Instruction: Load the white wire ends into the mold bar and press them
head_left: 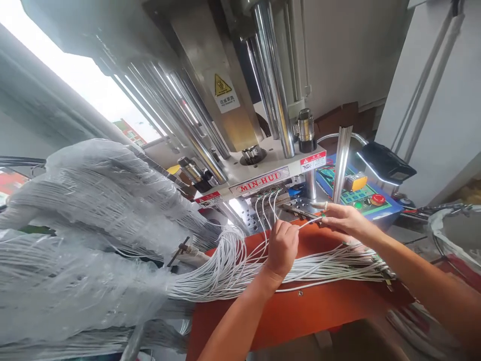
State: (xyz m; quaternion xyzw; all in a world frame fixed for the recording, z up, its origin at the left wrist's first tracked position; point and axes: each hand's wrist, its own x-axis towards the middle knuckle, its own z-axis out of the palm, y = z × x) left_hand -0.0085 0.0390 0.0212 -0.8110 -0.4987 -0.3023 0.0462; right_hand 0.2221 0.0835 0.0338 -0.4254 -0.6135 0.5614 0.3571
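Handling one white cable [310,222] over the orange bench [285,321], by the press [259,175]: L hand [283,246] closed round it, R hand [343,219] pinching near its end. Prob. an end-positioning step; next move calls for steady fingertips, w/ cable bundle [225,273] out of the way.

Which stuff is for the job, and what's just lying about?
Job, it seems:
Left hand and right hand, with a white cable between them
Cable pile
MIN-HUI machine

Probably just about:
Brown cardboard behind
Something plastic-wrapped, far right
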